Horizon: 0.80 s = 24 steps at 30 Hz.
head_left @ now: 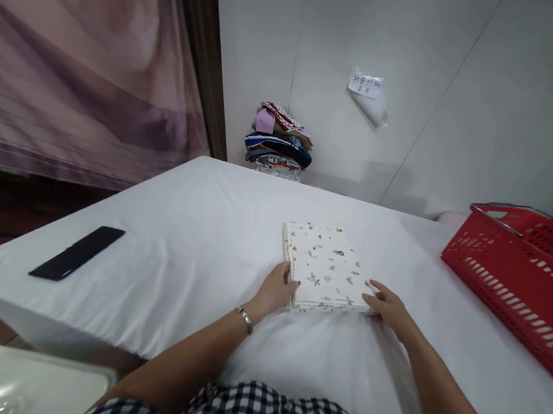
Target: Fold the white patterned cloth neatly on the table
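Observation:
A folded white cloth (327, 263) with small grey and coloured prints lies flat on the white-covered table (194, 224), in several layers. My left hand (279, 286) grips its near left corner, thumb on top and fingers at the side edge. At the near right corner, my right hand (388, 305) pinches the cloth's edge, with the thumb and forefinger over the top. The undersides of both hands' fingers are partly hidden.
To the right stands a red plastic basket (514, 276) with a metal handle. A black flat object (78, 252) lies at the table's left. Beyond the far edge is a stack of folded clothes (279, 139). A pale stool (23, 381) is at lower left.

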Motion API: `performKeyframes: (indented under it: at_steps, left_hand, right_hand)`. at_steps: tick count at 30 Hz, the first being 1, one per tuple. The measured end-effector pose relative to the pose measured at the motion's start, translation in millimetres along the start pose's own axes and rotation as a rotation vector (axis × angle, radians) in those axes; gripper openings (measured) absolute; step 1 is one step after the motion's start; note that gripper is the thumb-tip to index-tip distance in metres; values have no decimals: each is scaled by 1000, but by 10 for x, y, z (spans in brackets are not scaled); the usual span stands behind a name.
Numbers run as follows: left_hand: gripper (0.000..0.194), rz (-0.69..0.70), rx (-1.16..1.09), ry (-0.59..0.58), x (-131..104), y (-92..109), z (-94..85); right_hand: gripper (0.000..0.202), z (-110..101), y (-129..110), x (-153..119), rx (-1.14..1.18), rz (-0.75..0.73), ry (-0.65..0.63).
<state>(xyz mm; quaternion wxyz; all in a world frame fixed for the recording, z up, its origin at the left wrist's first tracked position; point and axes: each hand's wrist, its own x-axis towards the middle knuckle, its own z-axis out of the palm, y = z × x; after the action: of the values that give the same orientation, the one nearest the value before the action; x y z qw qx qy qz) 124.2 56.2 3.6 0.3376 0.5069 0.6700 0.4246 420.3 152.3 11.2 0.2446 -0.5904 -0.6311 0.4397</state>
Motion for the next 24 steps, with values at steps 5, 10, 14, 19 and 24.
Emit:
performKeyframes:
  at_steps: [5, 10, 14, 19, 24]
  left_hand:
    - [40, -124, -21, 39, 96, -33, -71]
    - [26, -158, 56, 158, 511, -26, -211]
    - [17, -134, 97, 174, 667, -46, -184]
    - [15, -47, 121, 192, 598, -125, -144]
    - [13, -10, 121, 147, 559, -143, -183]
  right_hand:
    - [50, 8, -49, -21, -274, -193, 157]
    - [32, 337, -572, -47, -277, -397, 95]
    - [25, 806, -1006, 65, -341, -496, -89]
    - [20, 1303, -1330, 326, -504, -466, -144]
    - [25, 1503, -1437, 435, -718, -372, -153]
